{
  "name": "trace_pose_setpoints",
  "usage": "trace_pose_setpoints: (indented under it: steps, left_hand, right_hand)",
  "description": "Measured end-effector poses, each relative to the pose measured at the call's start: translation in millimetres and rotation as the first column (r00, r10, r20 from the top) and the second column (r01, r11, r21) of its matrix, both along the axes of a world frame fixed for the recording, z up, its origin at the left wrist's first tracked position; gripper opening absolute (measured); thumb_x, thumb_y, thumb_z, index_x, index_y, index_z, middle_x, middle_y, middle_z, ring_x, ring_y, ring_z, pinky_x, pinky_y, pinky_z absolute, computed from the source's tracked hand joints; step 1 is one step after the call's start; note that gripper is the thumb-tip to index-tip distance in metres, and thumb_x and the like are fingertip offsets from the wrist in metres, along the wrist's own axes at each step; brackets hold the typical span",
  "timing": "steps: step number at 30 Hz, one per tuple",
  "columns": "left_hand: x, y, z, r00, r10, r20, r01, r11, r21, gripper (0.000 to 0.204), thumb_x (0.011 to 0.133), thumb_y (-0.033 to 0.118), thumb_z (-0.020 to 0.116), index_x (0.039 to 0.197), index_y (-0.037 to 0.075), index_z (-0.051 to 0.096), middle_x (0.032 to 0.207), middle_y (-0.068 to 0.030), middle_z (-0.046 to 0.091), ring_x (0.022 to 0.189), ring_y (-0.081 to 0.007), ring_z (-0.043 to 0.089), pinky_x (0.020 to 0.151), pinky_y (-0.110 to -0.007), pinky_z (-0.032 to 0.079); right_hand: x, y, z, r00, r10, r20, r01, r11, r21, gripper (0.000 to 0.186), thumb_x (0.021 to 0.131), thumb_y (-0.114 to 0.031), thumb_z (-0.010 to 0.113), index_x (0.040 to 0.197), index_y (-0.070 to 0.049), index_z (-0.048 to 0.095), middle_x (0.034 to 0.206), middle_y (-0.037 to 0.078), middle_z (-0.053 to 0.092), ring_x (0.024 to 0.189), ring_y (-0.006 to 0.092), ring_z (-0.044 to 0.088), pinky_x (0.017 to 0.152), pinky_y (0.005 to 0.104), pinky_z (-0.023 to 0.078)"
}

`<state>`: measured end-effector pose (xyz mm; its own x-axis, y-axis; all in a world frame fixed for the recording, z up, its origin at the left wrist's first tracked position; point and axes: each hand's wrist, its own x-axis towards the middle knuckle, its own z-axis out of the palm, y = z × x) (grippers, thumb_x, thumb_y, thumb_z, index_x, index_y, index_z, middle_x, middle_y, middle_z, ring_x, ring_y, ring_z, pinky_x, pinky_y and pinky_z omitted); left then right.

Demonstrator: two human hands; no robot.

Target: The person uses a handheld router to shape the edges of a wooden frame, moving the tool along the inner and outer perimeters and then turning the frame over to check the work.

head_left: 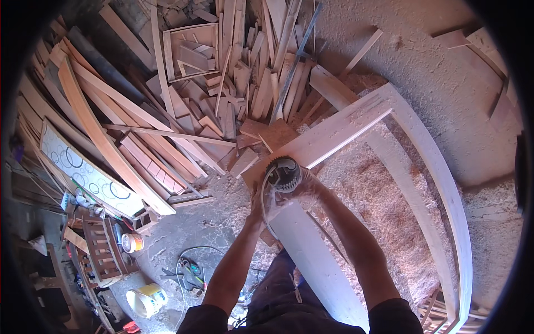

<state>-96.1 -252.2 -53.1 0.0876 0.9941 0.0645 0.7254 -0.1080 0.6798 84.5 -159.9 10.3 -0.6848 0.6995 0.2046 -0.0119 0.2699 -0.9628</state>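
Both my hands are wrapped round a power tool with a dark, round, ribbed top point(284, 174); its exact kind is hard to make out. My left hand point(259, 196) closes on its left side, and my right hand point(310, 188) on its right. The tool is over the near left corner of a large pale wooden frame point(334, 132). A wide board of that frame point(317, 261) runs back toward my legs between my forearms. The frame's far side is a long curved rail point(436, 167). What lies directly beneath the tool is hidden.
Wood offcuts point(261, 78) pile up ahead, with long curved planks point(105, 128) at the left. Shavings point(384, 211) cover the ground inside the frame. A white bucket point(146, 300), a smaller tub point(132, 242), a cable point(181, 267) and scattered tools are at the lower left.
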Motion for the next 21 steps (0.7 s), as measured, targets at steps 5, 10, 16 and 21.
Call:
trace_pose_setpoints:
  steps: [5,10,16,21]
  left_hand:
    - [32.4,-6.0,32.9,0.979,0.030,-0.203,0.013,0.978,0.209,0.076,0.075,0.024,0.091,0.140,0.010,0.057,0.138,-0.0087,0.061,0.130,-0.0261,0.055,0.113,-0.044,0.044]
    - [50.8,-36.1,37.6,0.996,-0.003,-0.092,0.017,0.987,0.160,0.076,0.078,0.016,0.089,0.144,0.009,0.051,0.140,-0.0071,0.057,0.128,-0.0230,0.056,0.104,-0.042,0.053]
    - [90.6,-91.6,-5.3,0.857,0.093,0.507,-0.056,0.995,-0.088,0.073,0.077,-0.003,0.085,0.141,0.006,0.050,0.140,-0.0095,0.054,0.125,-0.0232,0.058,0.095,-0.038,0.060]
    - [129.3,-135.4,-12.9,0.941,0.062,0.331,-0.037,0.996,-0.079,0.075,0.077,0.004,0.085,0.143,0.007,0.049,0.145,-0.0127,0.050,0.131,-0.0280,0.052,0.100,-0.044,0.053]
  right_hand:
    - [18.7,1.9,-23.8,0.996,-0.005,0.086,0.001,0.999,0.054,0.080,0.070,-0.022,0.092,0.140,-0.008,0.054,0.132,0.005,0.067,0.120,0.0150,0.064,0.111,0.0315,0.050]
    - [36.4,-27.6,-18.2,0.992,0.001,0.128,-0.005,0.999,0.033,0.087,0.068,-0.028,0.095,0.140,-0.007,0.051,0.132,0.008,0.066,0.119,0.0180,0.065,0.108,0.0321,0.051]
    - [83.6,-85.6,-3.7,1.000,0.003,-0.021,-0.008,0.975,-0.220,0.093,0.062,-0.016,0.099,0.143,-0.009,0.053,0.131,0.006,0.068,0.119,0.0158,0.064,0.109,0.0327,0.052]
    - [127.7,-127.6,-0.9,1.000,-0.020,-0.004,0.019,0.984,-0.177,0.095,0.055,-0.016,0.102,0.139,-0.009,0.058,0.130,0.007,0.069,0.117,0.0172,0.065,0.107,0.0335,0.053]
